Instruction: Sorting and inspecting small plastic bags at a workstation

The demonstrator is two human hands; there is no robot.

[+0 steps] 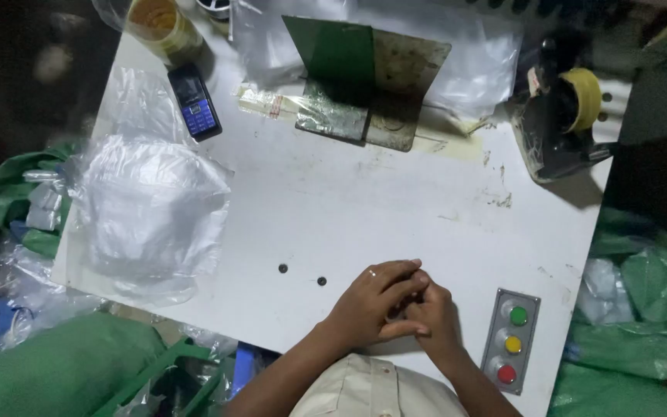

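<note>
Two hands meet at the worktop's point(333, 208) near edge, the left hand point(370, 305) laid over the right hand point(431, 315); their grip closes together on something too small to tell. Just right sits one control box point(511, 340) with three buttons: green, yellow, red. Farther off lie one bulging clear bag point(148, 208), one phone point(194, 101) and one tape dispenser point(561, 123).

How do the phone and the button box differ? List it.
The phone is dark with a blue keypad; the button box is grey with green, yellow and red buttons. The phone lies at the table's far left, away from the hands; the box sits beside the right hand. Both lie flat.
</note>
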